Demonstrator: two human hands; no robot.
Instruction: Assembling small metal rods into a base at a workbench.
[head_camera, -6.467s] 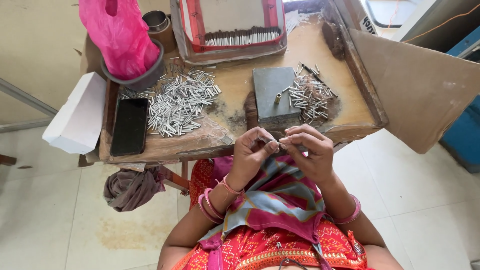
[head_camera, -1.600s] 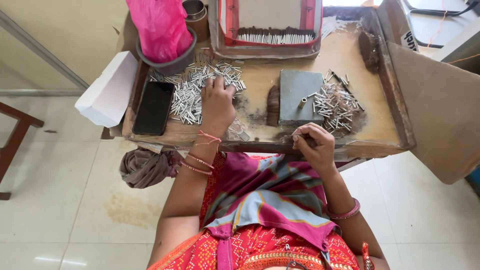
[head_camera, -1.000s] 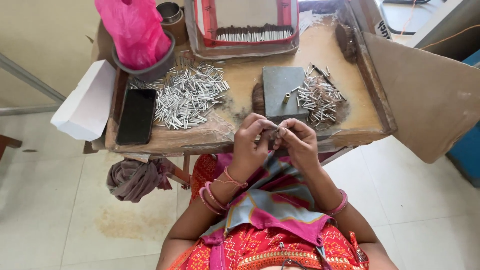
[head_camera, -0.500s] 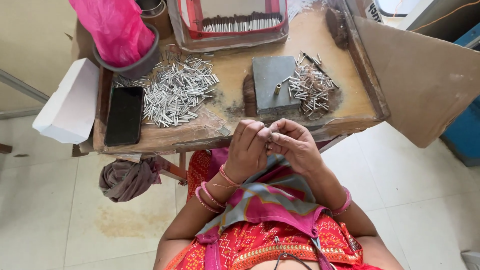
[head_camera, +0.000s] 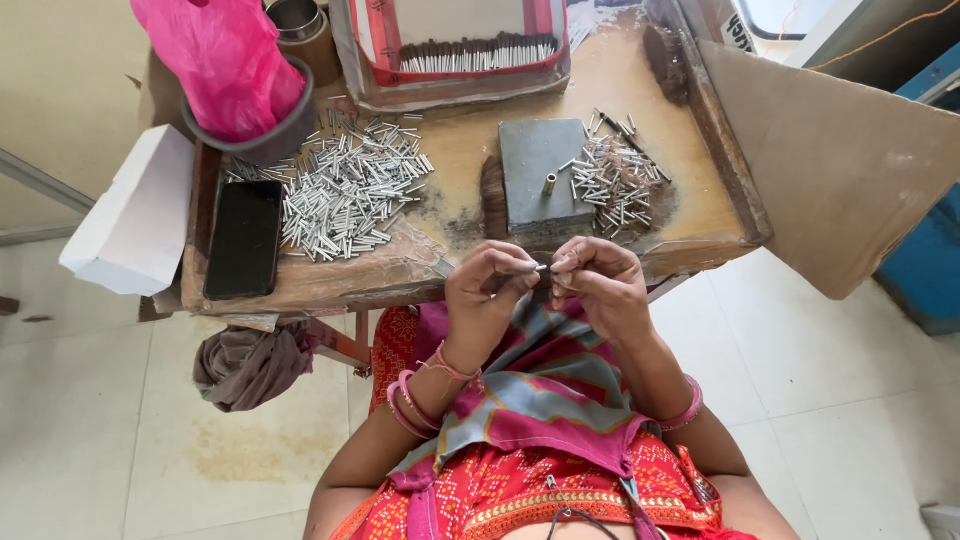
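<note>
Head: tube (head_camera: 541, 268) btwn both hands' grip.

You wore a red dress patterned with small white dots, gold trim at the neckline, and a scarf banded in pink, grey and teal. Pink bangles (head_camera: 415, 398) circled your left wrist, one pink bangle (head_camera: 686, 410) your right. Both arms were bare.

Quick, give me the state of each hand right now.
Left hand: closed, pinching a small metal tube at the fingertips.
Right hand: closed, fingers pinched at the tube's other end; what it holds there cannot be told.
</note>
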